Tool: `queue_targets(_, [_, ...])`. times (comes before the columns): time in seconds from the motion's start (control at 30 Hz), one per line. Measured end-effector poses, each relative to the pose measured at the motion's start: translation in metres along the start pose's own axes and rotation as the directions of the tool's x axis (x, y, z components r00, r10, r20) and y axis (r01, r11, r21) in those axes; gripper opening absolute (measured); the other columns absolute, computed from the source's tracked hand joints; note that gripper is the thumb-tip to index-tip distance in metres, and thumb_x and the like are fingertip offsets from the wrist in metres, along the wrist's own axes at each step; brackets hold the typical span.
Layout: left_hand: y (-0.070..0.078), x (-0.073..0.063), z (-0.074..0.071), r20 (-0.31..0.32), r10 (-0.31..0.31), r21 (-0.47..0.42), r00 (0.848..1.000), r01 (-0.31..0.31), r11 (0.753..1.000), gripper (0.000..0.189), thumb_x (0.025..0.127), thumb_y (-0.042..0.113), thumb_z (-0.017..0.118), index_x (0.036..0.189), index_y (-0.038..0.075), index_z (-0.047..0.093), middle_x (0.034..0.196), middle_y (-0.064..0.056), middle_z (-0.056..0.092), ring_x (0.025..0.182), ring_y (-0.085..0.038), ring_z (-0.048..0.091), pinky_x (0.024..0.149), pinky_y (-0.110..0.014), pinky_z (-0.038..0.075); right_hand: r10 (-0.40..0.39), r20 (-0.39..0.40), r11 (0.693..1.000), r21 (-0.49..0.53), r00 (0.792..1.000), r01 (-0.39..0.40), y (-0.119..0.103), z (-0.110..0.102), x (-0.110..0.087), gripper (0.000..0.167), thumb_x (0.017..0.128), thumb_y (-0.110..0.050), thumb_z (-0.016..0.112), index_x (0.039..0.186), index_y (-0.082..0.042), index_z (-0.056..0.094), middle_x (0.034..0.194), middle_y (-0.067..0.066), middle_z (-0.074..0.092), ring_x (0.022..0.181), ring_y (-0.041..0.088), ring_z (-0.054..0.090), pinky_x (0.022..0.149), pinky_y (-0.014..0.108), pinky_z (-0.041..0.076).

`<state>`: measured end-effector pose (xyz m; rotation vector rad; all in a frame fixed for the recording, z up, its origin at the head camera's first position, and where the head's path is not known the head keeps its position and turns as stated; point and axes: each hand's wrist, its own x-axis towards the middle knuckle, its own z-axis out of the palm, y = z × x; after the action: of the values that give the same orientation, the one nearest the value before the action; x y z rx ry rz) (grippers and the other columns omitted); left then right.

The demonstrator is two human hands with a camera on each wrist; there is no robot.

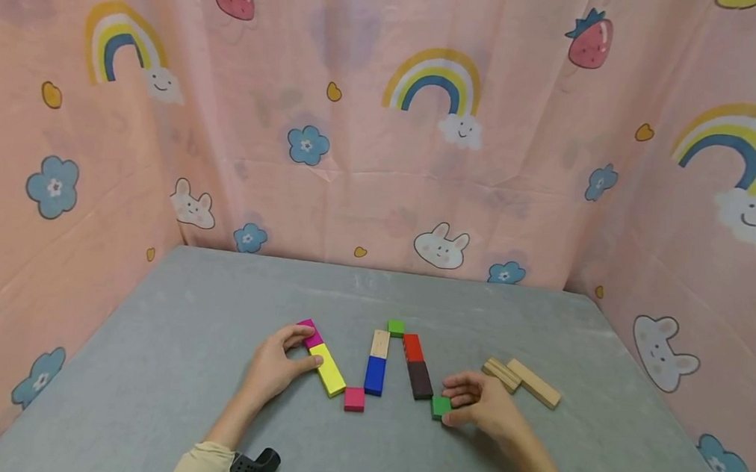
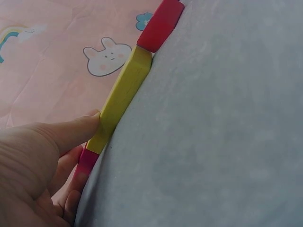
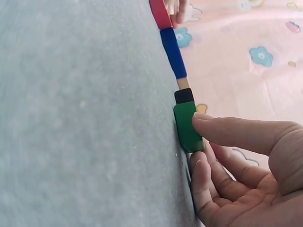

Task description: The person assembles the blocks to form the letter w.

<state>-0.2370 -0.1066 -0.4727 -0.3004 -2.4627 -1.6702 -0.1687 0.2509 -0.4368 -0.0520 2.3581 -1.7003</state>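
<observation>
My left hand [image 1: 275, 366] is at a slanted pair of wooden blocks. Its thumb presses the side of the yellow block [image 1: 328, 371], while the curled fingers hold the magenta block [image 1: 311, 333] at the far end. A red-pink square block [image 1: 354, 399] touches the yellow block's near end. On the other side, my right hand [image 1: 486, 409] pinches a green square block [image 3: 186, 125] between thumb and fingers, at the near end of the dark brown block [image 1: 420, 381]. All the blocks form a zigzag on the table, with the blue block [image 1: 375, 376] in its middle.
A plain wood block [image 1: 380, 343], a light green square [image 1: 395, 329] and an orange-red block [image 1: 412, 348] continue the zigzag. Several loose plain wood blocks [image 1: 534, 383] lie beyond my right hand. The grey tabletop [image 1: 157, 367] meets a pink printed curtain [image 1: 355, 189].
</observation>
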Motion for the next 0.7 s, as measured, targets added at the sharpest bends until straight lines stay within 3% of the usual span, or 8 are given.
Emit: queue_targets(0.7, [0.0035, -0.0011, -0.0013, 0.005, 0.004, 0.003, 1.0, -0.004, 1.0, 0.048, 0.077, 0.012, 0.086, 0.121, 0.009, 0.067, 0.12, -0.005, 0.068, 0.121, -0.021, 0.057, 0.104, -0.045, 0.039, 0.006, -0.003, 1.0, 0.022, 1.0, -0.006, 0.0011, -0.0007, -0.0009, 0.053, 0.073, 0.006, 0.083, 0.12, 0.012, 0.058, 0.108, 0.013, 0.066, 0.095, 0.027, 0.06, 0.078, 0.034, 0.054])
